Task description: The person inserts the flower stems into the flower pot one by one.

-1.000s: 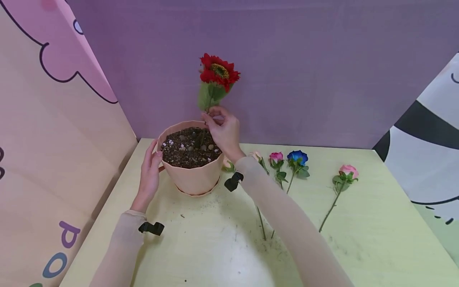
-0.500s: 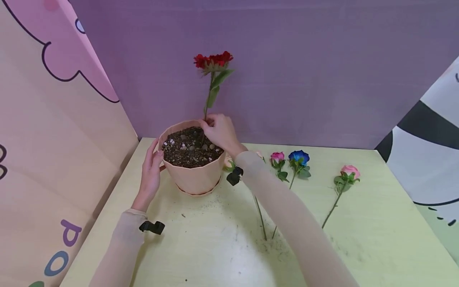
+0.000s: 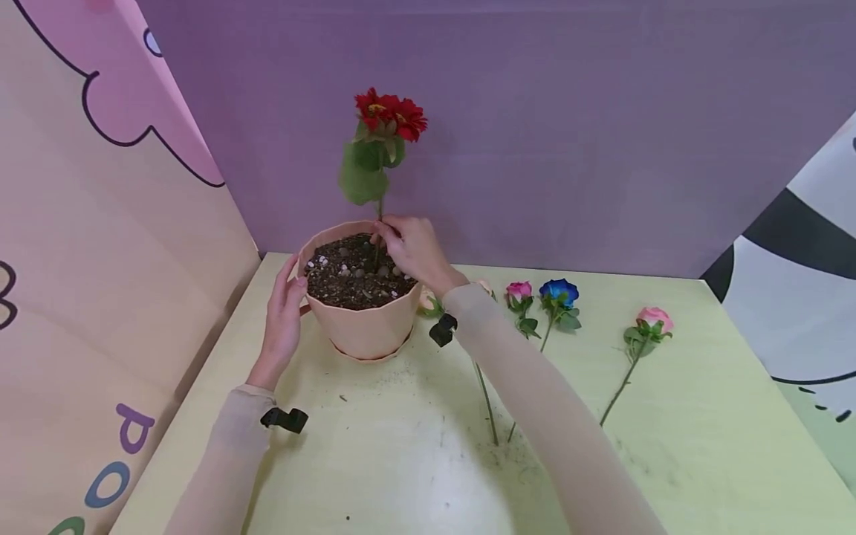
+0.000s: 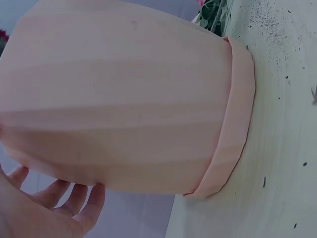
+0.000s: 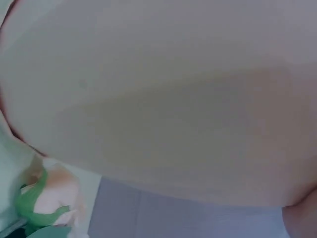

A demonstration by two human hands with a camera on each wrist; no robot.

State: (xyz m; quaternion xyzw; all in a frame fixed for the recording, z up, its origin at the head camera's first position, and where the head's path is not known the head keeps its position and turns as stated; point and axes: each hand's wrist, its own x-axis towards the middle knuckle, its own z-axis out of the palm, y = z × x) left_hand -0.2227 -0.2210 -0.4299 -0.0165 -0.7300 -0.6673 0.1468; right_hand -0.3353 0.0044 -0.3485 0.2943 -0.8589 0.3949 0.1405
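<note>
A red sunflower-like flower [image 3: 391, 117] with broad green leaves stands upright over the back of a pale pink flowerpot [image 3: 364, 331]. My right hand [image 3: 416, 249] pinches its stem low down, close above the dark soil [image 3: 351, 286], which the stem's lower end meets. Pale pebbles lie on the soil around it. On the pot's left side rests my left hand [image 3: 281, 319], thumb near the rim. Its slightly bent fingers [image 4: 91, 206] touch the pot's wall in the left wrist view. The pot's outer wall [image 5: 163, 124] fills most of the right wrist view, hiding the right fingertips there.
Right of the pot lie a magenta rose [image 3: 519, 292], a blue rose [image 3: 559, 294] and a pink rose [image 3: 654, 321]. A cream rose [image 5: 54, 193] lies beside the pot's base. Soil crumbs dot the pale yellow table [image 3: 401, 475]. A purple wall [image 3: 568, 148] rises behind.
The red flower has moved down and slightly left, its stem nearer the soil, and its head has turned. My right hand has come lower on the pot's rim. My left hand stays on the pot.
</note>
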